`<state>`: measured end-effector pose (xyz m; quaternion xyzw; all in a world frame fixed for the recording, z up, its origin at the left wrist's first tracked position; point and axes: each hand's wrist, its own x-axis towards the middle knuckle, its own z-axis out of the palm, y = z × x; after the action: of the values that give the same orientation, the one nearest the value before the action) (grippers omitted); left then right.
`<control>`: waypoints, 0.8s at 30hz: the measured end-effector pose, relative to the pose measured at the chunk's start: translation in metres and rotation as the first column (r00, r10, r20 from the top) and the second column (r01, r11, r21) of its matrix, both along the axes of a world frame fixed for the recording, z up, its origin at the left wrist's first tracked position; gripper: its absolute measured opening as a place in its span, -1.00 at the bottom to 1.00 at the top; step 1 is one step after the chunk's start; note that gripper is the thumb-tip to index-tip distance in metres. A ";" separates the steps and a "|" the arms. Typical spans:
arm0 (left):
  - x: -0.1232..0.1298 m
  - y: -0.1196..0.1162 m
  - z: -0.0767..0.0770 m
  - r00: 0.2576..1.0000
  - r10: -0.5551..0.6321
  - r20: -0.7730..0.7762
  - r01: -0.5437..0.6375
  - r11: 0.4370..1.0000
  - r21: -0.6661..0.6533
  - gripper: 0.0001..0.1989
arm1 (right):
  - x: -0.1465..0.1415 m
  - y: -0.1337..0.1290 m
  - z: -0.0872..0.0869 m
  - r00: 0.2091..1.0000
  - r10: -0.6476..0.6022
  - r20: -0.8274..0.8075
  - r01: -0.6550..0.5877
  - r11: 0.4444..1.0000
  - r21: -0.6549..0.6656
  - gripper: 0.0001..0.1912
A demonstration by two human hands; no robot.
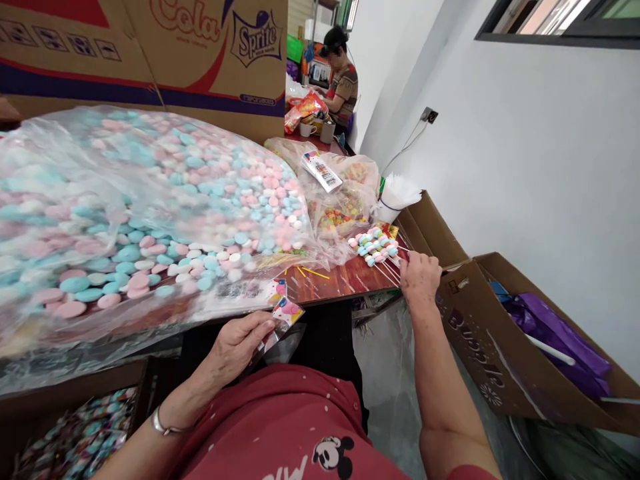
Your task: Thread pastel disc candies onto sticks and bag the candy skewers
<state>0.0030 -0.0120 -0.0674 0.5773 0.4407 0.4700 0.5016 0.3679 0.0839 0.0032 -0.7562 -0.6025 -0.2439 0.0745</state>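
Observation:
My left hand (243,343) pinches a small clear packet (287,312) with a colourful printed top, just off the table's front edge. Over the table's right end, my right hand (421,277) has its fingers closed around the white sticks of several candy skewers (374,245). Pink, blue and white candies are threaded on those skewers, which lie at the table edge. A big clear plastic bag (200,180) of pink, blue and white candies covers the left of the table (340,280). Yellow sticks (313,272) and printed packets (250,293) lie near the front edge.
A large cardboard box (145,60) stands behind the candy. Bags of small candies (340,213), a stack of cards (321,171) and a white cup (395,200) are further back. Open boxes (480,333) stand right and lower left (145,393). A person (343,83) sits in the background.

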 end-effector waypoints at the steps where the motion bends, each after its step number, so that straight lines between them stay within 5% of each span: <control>1: 0.001 0.000 0.000 1.000 0.008 -0.001 -0.008 1.000 0.006 -0.77 | 0.002 0.003 -0.001 0.999 -0.025 0.032 0.028 0.997 -0.075 -0.71; 10: -0.003 0.005 0.003 0.992 0.081 0.096 -0.071 0.993 -0.095 -0.68 | 0.013 0.022 -0.015 1.000 0.022 0.012 -0.020 0.984 -0.177 -0.71; 15: -0.011 0.008 -0.001 0.982 0.104 0.159 -0.091 0.992 -0.088 -0.65 | 0.014 0.011 -0.006 0.986 0.142 -0.082 -0.133 0.985 0.113 -0.65; 17: -0.014 0.009 0.001 0.979 0.138 0.153 -0.131 0.990 -0.057 -0.66 | 0.001 0.000 0.000 0.911 0.384 -0.147 -0.331 0.897 0.295 -0.66; 19: -0.017 0.011 0.003 0.975 0.174 0.139 -0.172 0.985 -0.024 -0.65 | -0.020 -0.014 0.006 0.740 0.645 -0.189 -0.534 0.736 0.416 -0.73; 21: -0.021 0.012 0.006 0.975 0.190 0.119 -0.192 0.981 0.008 -0.64 | -0.045 -0.028 0.011 0.559 0.800 -0.221 -0.693 0.596 0.405 -0.77; 24: -0.029 0.014 0.006 0.979 0.192 0.064 -0.195 0.980 0.042 -0.61 | -0.080 -0.041 0.019 0.382 0.883 -0.273 -0.815 0.461 0.350 -0.76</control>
<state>-0.0257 0.0022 -0.0617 0.5294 0.4682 0.5440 0.4524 0.2884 0.0428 0.0225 -0.3630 -0.8514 -0.0492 0.3755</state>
